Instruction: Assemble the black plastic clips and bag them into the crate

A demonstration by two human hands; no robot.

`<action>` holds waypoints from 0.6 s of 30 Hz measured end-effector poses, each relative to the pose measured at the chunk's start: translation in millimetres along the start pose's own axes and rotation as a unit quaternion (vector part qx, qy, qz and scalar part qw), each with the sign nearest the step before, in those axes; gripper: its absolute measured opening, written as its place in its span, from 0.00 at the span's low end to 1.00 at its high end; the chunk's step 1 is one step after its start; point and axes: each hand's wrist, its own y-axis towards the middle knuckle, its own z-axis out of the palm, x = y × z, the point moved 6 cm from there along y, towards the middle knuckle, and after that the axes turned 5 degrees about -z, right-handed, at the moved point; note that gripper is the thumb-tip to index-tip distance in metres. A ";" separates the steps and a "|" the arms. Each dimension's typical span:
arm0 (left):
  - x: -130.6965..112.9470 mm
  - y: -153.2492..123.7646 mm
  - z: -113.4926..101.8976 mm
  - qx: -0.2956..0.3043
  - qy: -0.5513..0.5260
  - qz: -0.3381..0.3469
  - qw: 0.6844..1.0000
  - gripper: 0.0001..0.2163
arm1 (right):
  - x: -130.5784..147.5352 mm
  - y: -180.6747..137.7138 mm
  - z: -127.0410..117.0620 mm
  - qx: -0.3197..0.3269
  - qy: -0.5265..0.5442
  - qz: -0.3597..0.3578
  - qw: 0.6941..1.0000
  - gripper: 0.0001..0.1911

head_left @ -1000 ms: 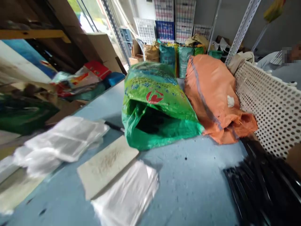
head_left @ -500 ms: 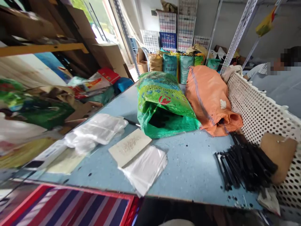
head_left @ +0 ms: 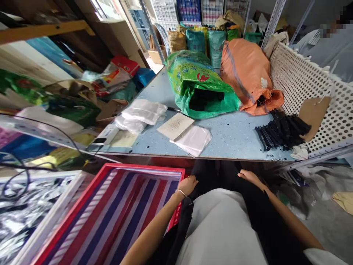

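Below the table's front edge, my left hand (head_left: 188, 185) is closed at the black trousers (head_left: 205, 175), beside the rim of a red crate (head_left: 143, 168). A beaded bracelet circles that wrist. My right hand (head_left: 250, 177) has its fingers curled on the trouser cloth over the other thigh. On the table ahead lie a stack of clear plastic bags (head_left: 194, 141) and a speckled card (head_left: 175, 126) overlapping it. A pile of black strip-like parts (head_left: 282, 130) sits to the right.
A green sack (head_left: 202, 79) with its mouth open and an orange sack (head_left: 245, 70) lie on the blue table (head_left: 228, 141). More clear bags (head_left: 146, 111) are at left. A white perforated panel (head_left: 306, 88) borders the right side, with a person (head_left: 331, 51) beyond it.
The view has tilted down, so the table things appear higher. Both my hands, my lap and more of the red crate have come into view.
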 end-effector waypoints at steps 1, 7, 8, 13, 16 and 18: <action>-2.6 -5.9 2.7 0.015 0.003 0.019 1.000 0.10 | -3.0 -2.1 3.0 0.026 0.005 0.005 1.000 0.19; 3.9 -63.5 16.0 0.131 -0.007 0.121 0.984 0.08 | 1.8 -48.1 28.7 0.168 0.014 0.005 0.986 0.17; 2.1 -64.2 10.2 0.139 -0.015 0.132 0.981 0.08 | 7.0 -48.7 28.6 0.172 0.009 0.008 0.985 0.16; -40.2 -10.1 -101.9 0.095 -0.152 0.205 0.962 0.13 | 79.2 23.8 -24.7 0.150 0.066 -0.054 0.985 0.10; -66.2 51.7 -229.6 -0.075 -0.294 0.231 0.924 0.22 | 136.6 113.1 -113.2 -0.024 0.075 -0.166 0.983 0.13; -69.5 99.5 -317.6 -0.194 -0.385 0.211 0.877 0.24 | 163.3 178.0 -180.3 -0.159 0.043 -0.232 0.959 0.14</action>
